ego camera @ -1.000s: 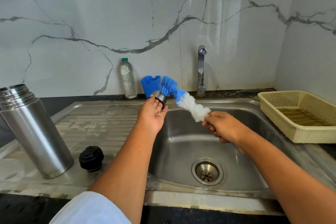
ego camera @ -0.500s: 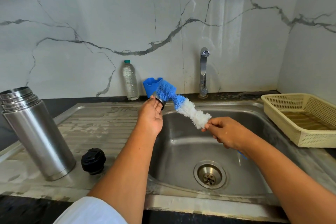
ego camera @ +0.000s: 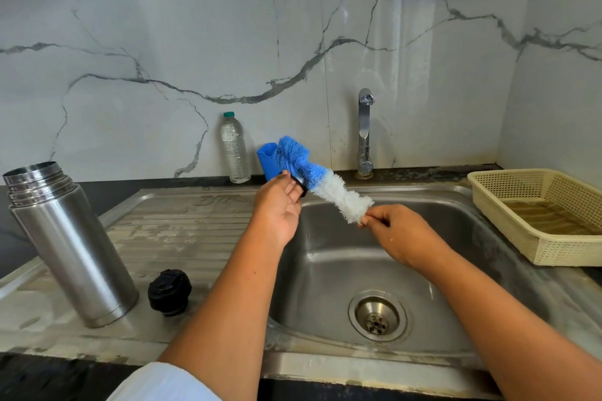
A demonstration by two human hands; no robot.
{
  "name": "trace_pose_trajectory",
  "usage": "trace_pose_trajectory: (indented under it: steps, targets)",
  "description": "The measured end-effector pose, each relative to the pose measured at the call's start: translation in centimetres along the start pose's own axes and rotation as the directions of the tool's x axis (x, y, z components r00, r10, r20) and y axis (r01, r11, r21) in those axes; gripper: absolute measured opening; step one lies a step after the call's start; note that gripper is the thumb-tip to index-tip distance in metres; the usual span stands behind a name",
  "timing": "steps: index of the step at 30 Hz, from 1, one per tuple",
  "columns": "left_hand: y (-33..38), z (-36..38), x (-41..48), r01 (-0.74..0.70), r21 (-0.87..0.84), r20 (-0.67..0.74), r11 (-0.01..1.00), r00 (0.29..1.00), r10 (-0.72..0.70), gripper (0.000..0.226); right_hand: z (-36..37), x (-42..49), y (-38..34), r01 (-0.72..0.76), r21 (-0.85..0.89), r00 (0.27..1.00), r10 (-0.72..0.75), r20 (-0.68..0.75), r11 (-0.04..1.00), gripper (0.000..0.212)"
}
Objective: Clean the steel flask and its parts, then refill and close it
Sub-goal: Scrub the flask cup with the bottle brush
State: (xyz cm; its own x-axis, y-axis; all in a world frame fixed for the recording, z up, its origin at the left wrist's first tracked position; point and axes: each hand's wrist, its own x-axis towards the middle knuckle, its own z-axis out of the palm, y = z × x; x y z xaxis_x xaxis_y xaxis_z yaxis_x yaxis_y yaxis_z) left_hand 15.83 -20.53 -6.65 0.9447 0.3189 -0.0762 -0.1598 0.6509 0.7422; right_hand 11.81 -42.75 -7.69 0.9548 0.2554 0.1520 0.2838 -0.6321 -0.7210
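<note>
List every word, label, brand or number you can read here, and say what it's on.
No text reads in this view.
On the plastic bottle: no print legible, too small.
On the steel flask: plain metal, no marking shows.
On the black stopper: too dark to tell.
On the flask cap in the left hand: mostly hidden.
On the brush, basket, tap: nothing printed.

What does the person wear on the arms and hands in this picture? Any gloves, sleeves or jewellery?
The left hand and the right hand are bare: no gloves, rings, watch or bracelet show. A white sleeve covers the left upper arm at the picture's lower edge. The right arm is bare as far as it shows.
</note>
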Motion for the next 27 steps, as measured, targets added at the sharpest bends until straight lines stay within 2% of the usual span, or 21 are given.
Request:
trace_pose_trajectory:
  steps: [3,8,10,15,19,27]
  targets:
    - [1.2,0.1,-0.2,-0.011,-0.179,-0.071,0.984,0.998,-0.001,0.013,-0.4,-0.3,0.2,0.019,-0.021,1.000,-0.019,-0.004,1.000,0.019]
    - [0.6,-0.1,-0.6,0.081,-0.379,0.019,0.922,0.997,-0.080,0.031,0.4,-0.3,-0.2,0.053,-0.030,0.999,-0.053,-0.011,0.998,0.021]
    - [0.7,-0.1,-0.6,0.074,-0.431,0.003,0.899,0.997,-0.080,0.033,0.6,-0.2,-0.2,0.059,-0.033,0.998,-0.060,-0.027,0.998,0.021]
    - [2.0,-0.7,-0.7,0.002,-0.489,-0.095,0.872,0.994,-0.056,0.035,0.2,-0.6,-0.1,0.052,-0.036,0.998,-0.053,-0.018,0.998,0.023]
    - [1.5,-0.2,-0.9,0.022,-0.508,-0.084,0.861,0.994,-0.075,0.032,0.7,-0.6,-0.6,0.052,0.007,0.999,-0.052,-0.006,0.999,0.025]
    - [2.2,-1.1,-0.2,-0.002,-0.581,-0.084,0.814,0.995,-0.058,0.041,0.5,-1.1,-0.8,0.007,0.046,0.997,-0.011,0.077,0.999,0.033]
